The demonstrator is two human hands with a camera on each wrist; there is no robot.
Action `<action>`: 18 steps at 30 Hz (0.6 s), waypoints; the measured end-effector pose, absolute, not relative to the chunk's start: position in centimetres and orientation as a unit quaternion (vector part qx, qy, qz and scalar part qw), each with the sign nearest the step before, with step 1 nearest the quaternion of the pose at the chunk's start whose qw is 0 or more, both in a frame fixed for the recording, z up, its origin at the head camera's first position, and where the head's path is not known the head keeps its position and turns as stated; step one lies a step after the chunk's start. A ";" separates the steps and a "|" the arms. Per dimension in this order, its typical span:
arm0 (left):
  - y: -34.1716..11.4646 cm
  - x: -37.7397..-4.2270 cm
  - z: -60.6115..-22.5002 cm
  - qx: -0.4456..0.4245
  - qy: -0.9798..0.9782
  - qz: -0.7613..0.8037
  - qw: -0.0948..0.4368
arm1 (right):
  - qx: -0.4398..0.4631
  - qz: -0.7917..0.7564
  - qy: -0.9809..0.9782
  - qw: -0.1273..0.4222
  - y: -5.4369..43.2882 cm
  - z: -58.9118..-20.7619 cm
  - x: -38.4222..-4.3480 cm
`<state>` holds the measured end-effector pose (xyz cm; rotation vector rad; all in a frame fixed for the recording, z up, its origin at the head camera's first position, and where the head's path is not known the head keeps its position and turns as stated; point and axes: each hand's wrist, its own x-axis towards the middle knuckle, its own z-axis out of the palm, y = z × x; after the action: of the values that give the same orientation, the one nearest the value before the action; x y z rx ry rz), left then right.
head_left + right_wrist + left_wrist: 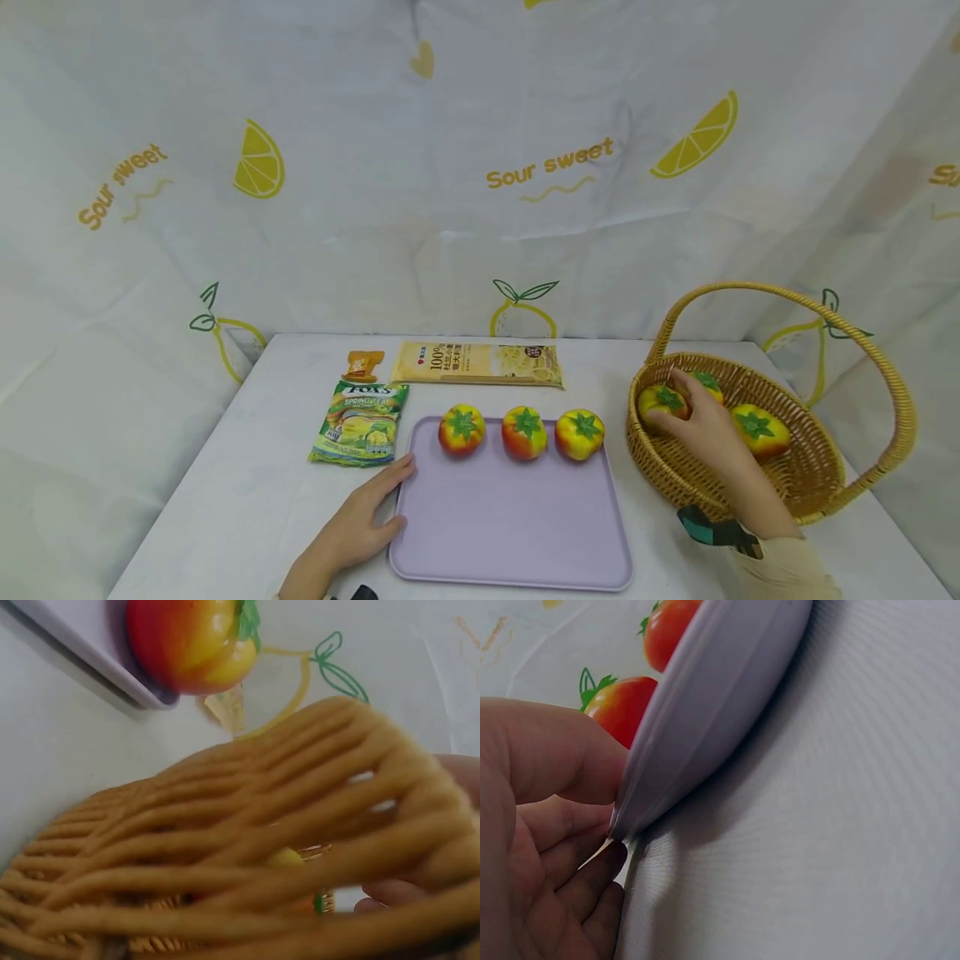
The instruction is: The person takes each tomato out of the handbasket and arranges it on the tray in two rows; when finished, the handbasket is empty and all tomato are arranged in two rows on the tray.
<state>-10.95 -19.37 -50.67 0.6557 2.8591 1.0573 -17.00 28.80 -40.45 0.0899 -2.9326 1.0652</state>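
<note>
At the left edge of the lilac tray, my left hand touches the rim with extended fingers and thumb. In the left wrist view its fingertips meet the tray wall. My right hand reaches into the wicker basket and holds a red-yellow toy tomato between thumb and fingers. Two more tomatoes lie in the basket, one behind the hand and one tomato to its right. Basket weave hides most of the grip in the right wrist view.
Along the tray's far side stand three tomatoes: left tomato, middle tomato, right tomato. Left of the tray are a green candy bag and a small orange packet. A yellow pasta pack lies behind. The basket's handle arches overhead.
</note>
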 end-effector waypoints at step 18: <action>-19.2 -10.9 -50.5 0.214 0.918 0.333 0.012 | 0.015 0.283 -0.959 -0.014 29.6 -42.8 -18.4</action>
<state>-10.92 -19.22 -50.50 0.6658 2.8632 1.0378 -18.38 29.58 -42.76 0.0461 -3.0403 0.8958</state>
